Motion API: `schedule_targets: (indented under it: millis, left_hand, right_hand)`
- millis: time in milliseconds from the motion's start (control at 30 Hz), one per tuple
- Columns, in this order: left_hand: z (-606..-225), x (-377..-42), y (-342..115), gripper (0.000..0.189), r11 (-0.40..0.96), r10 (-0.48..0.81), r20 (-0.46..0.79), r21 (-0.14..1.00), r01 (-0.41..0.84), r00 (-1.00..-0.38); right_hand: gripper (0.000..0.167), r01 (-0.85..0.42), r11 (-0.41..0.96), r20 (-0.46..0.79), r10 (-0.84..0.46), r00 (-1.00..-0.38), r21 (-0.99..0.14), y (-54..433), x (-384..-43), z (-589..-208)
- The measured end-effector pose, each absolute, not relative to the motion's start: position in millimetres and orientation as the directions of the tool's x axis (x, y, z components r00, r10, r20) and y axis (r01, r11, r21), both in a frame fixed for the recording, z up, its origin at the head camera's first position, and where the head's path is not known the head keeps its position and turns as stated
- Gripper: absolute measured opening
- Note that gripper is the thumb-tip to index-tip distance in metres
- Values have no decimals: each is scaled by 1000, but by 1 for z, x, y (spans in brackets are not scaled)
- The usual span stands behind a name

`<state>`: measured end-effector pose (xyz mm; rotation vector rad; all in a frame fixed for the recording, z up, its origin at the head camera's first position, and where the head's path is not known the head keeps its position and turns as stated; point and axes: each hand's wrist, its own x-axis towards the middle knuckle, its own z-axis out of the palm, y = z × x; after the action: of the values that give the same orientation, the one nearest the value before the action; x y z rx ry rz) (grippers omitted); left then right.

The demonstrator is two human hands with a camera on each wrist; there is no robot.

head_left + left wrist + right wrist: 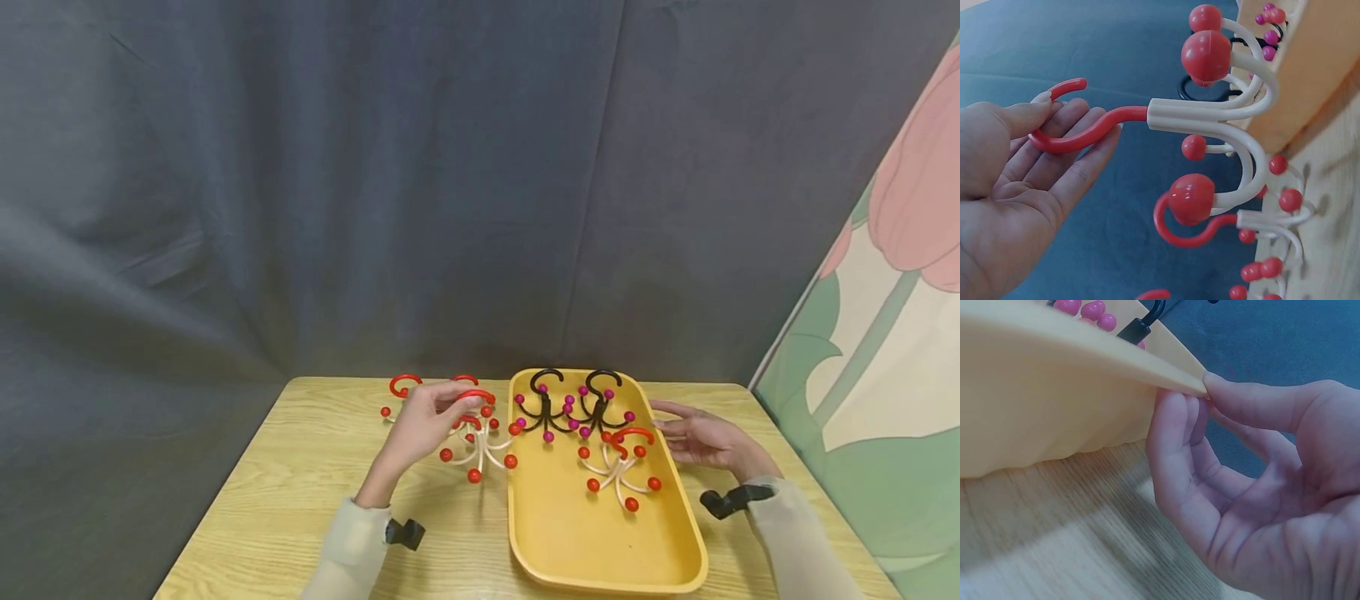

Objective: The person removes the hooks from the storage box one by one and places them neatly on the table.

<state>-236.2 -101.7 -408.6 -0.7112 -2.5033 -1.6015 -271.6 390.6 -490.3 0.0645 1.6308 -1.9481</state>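
Observation:
My left hand [426, 427] holds the red hook end of a white multi-arm hanger [1179, 114] with red ball tips. The hanger hangs arms-down just left of the yellow tray [577, 542], its balls close to the tray's left rim. In the left wrist view the fingers and thumb curl round the red hook. My right hand [701, 440] is at the tray's right side; in the right wrist view its thumb and fingers pinch the rim [1172, 380]. Inside the tray stand two black hangers [546, 408] with magenta balls and one white hanger [620, 467] with red balls.
More white hangers with red hooks [405, 381] stand on the wooden table [300, 475] behind and beside my left hand, partly hidden by it. A dark curtain [420, 208] hangs along the back edge. A flower-patterned panel [862, 400] rises at the right.

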Motion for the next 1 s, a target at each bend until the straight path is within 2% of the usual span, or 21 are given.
schedule_targets:
  millis: [200,400,1000]
  left_hand:
    - [-420,-242,-113,20,371,324,289,837,402,-901]
    - [-434,-249,-118,26,353,364,273,844,403,-891]
    - [-466,-265,-121,26,368,408,206,855,366,-890]
  right_hand:
    - [34,469,-72,-407,-395,-824,-880,393,-272,-491]
    - [35,469,-75,-406,-392,-826,-880,393,-272,-492]
    - [36,466,-103,-387,-419,-821,-879,394,-273,-494]
